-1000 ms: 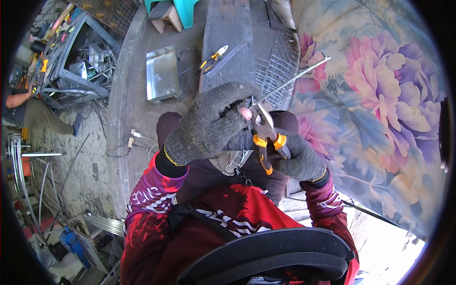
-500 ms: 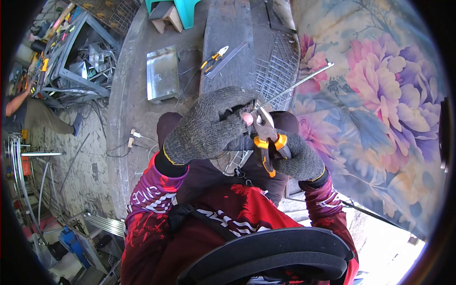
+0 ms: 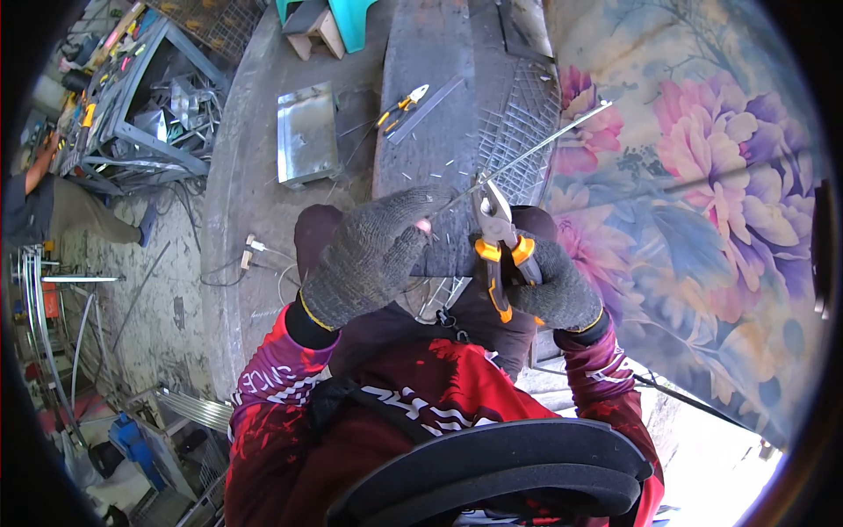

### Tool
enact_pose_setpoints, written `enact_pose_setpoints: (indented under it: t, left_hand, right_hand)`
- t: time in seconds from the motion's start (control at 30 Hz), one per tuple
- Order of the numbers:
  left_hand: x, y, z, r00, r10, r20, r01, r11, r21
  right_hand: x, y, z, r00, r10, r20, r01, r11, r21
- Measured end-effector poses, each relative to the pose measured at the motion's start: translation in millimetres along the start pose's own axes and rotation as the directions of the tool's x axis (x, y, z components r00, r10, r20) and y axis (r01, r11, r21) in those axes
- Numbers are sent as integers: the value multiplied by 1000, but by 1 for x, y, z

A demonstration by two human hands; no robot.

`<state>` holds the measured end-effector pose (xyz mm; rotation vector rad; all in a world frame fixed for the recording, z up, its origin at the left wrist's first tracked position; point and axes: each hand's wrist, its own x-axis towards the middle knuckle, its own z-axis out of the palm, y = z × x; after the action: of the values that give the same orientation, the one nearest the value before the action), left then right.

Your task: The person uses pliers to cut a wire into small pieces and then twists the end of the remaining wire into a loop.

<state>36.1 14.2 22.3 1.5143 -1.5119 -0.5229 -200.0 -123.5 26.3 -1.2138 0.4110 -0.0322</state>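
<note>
My left hand [image 3: 373,250], in a dark grey knit glove with a bare thumb tip, pinches the lower end of some thin metal rods [image 3: 549,140]. They slant up to the right, past the edge of the plank [image 3: 421,53]. Wrapped in my gloved right hand [image 3: 558,285] are combination pliers [image 3: 496,224] with orange and black handles. Their jaws point upward and meet the rods a little to the right of my left fingers. Short bits of metal [image 3: 450,163] lie on the plank beyond my hands.
A second pair of pliers [image 3: 404,107] lies on the plank beside a flat metal strip [image 3: 426,110]. Left of it sits a sheet-metal box [image 3: 307,133]. Wire mesh [image 3: 518,140] and a flowered cloth [image 3: 685,184] are on the right. At far left, a person [image 3: 75,206] is beside a cluttered workbench [image 3: 132,88].
My left hand has drawn left, apart from the pliers' jaws. The rods tilt slightly flatter, and small metal bits now show on the plank. The pliers stay in my right hand.
</note>
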Motion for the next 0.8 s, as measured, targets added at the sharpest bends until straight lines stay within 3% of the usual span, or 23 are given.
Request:
enact_pose_setpoints:
  t: [0.1,0.3,0.37,0.5,0.57,0.6,0.67,0.7,0.77,0.8]
  left_hand:
    - [2,1,3,999,-51,14,52,997,-53]
    - [9,4,7,994,111,-25,-111,994,-4]
    - [11,9,5,996,-72,50,78,987,-141]
    - [13,13,3,986,-155,61,160,983,-93]
    - [10,4,10,996,6,-85,-11,999,-50]
    - [9,-5,14,996,8,-86,-12,999,-49]
    - [8,-20,19,906,397,-148,-349,897,272]
    - [8,-15,18,905,398,-148,-350,897,272]
    - [9,-3,16,981,140,-134,-130,988,79]
    - [6,-6,17,981,140,-133,-130,988,79]
  right_hand:
    - [1,2,-1,999,-39,-32,34,991,-126]
    - [2,-4,-1,996,-75,46,81,985,-155]
    - [2,0,-1,998,-33,48,35,998,-51]
    - [0,1,2,1000,-24,16,25,998,-52]
    - [1,9,-1,999,1,35,-4,996,86]
    - [1,8,-2,999,-1,34,-2,996,85]
    - [2,6,-2,997,1,80,-8,996,87]
    - [2,6,-2,997,1,79,-8,996,87]
    - [2,5,-2,998,-16,59,18,999,-30]
    - [2,3,-2,998,-16,59,18,999,-30]
